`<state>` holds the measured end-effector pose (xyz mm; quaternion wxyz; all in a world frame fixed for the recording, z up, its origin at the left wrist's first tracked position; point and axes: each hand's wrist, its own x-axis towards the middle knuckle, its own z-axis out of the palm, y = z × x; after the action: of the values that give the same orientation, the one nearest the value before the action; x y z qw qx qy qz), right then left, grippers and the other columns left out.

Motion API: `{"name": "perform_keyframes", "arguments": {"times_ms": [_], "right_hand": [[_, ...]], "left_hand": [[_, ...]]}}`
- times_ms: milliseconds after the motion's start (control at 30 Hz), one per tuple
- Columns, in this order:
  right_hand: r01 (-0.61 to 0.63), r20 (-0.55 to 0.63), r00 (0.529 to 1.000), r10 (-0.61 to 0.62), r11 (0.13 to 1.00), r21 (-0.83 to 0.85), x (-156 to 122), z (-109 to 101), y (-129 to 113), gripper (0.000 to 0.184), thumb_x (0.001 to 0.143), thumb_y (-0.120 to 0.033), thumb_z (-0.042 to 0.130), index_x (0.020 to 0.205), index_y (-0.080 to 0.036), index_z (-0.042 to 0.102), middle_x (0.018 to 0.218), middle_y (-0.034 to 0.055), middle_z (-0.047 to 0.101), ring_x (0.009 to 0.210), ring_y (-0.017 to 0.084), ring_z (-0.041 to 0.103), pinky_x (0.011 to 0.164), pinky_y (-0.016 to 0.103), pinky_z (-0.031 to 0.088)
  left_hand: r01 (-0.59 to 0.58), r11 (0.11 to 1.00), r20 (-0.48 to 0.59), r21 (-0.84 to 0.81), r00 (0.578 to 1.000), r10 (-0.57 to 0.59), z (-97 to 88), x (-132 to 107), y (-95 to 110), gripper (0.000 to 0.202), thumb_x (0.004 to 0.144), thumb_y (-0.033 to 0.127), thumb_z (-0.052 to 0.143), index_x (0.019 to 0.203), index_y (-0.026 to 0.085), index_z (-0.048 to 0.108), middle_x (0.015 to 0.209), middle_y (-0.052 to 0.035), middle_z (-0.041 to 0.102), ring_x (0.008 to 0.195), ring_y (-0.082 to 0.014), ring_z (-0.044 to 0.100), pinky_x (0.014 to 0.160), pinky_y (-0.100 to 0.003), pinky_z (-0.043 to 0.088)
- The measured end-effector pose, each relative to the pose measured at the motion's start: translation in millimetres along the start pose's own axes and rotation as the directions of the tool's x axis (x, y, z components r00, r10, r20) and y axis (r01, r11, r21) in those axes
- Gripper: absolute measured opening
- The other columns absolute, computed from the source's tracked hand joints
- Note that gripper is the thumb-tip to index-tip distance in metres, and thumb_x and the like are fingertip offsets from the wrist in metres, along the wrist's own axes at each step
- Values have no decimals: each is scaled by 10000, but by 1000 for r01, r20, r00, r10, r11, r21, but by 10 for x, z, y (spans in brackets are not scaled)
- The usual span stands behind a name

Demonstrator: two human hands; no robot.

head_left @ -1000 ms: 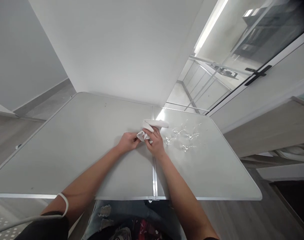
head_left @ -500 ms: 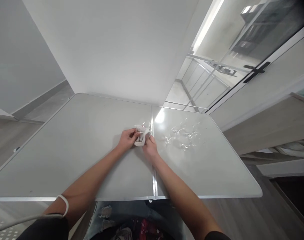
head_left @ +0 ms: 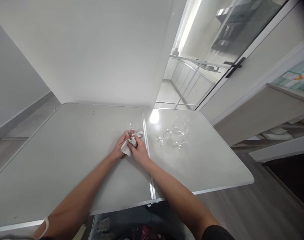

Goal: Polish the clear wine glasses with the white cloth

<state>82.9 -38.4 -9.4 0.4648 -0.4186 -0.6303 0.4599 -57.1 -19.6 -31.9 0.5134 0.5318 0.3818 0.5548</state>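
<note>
Both my hands are close together over the table, left of its metal seam. My left hand (head_left: 120, 144) is curled round a clear glass (head_left: 130, 127), whose transparent upper part sticks out past the fingers; its lower part is hidden. My right hand (head_left: 141, 153) pinches a white cloth (head_left: 126, 149) against the glass, and a corner of the cloth hangs towards me. To the right of the seam stand several clear stemmed glasses (head_left: 162, 140), their outlines faint against the pale top.
The pale folding table (head_left: 66, 160) has a metal edge and a metal seam (head_left: 147, 156) across it. A white wall (head_left: 104, 60) rises behind it. A glazed door with a black handle (head_left: 234, 67) and a shelf unit (head_left: 264, 110) stand at the right.
The cloth has shifted from the glass's right side to its near side, one corner now drooping. My right hand has turned over it. The view has swung a little right.
</note>
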Motion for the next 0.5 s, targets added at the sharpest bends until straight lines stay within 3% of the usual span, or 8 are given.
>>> {"name": "perform_keyframes", "arguments": {"times_ms": [100,200,267,333,400,467,500], "right_hand": [[-121,54,992,111,962,246,40,-43,33,387,773,-477,777,1011,-180,705,860,29,701,747,172,615,720,285,509],[-324,317,930,186,821,469,39,-47,57,452,719,-571,792,900,-177,666,781,27,669,666,158,591,629,272,489],[-357,381,908,177,802,479,24,-35,41,447,737,-571,769,926,-181,658,808,39,674,690,171,608,654,292,504],[-236,268,953,142,903,360,5,-23,-4,381,785,-487,740,1017,-193,670,883,51,689,775,193,631,740,319,516],[-85,90,993,74,989,121,-16,-19,-61,362,826,-378,697,1147,-215,667,976,63,700,881,219,636,830,344,502],[-29,3,1000,29,999,-36,-33,-20,-105,391,833,-316,678,1214,-233,653,1027,64,702,942,232,628,872,353,484],[-46,11,999,47,999,-18,-36,-21,-116,366,833,-320,680,1188,-231,662,1009,58,703,930,229,627,858,345,484]], "left_hand": [[135,962,122,-236,987,-108,27,-48,147,538,877,594,661,1215,176,633,1220,-128,687,1050,-239,672,875,-313,520],[124,926,121,-357,989,-86,6,-51,237,670,799,597,749,1292,172,587,1223,-152,689,1100,-264,667,904,-339,529],[77,921,76,-383,996,-52,-14,-37,241,698,773,577,785,1299,170,573,1157,-136,704,1063,-247,677,898,-335,537],[13,930,5,-367,1000,-12,-23,-24,213,649,769,503,819,1278,190,568,1114,-103,706,1006,-213,690,873,-310,543],[-47,946,-54,-321,998,32,-18,-19,179,636,758,422,850,1277,216,546,1110,-82,704,1001,-196,692,884,-300,540],[-70,953,-64,-295,997,54,-12,-24,164,649,751,391,860,1286,227,531,1118,-81,702,1018,-199,690,914,-309,535],[-69,951,-54,-302,997,55,-11,-30,166,648,754,401,856,1288,225,533,1122,-85,699,1018,-202,690,918,-314,535]]}}
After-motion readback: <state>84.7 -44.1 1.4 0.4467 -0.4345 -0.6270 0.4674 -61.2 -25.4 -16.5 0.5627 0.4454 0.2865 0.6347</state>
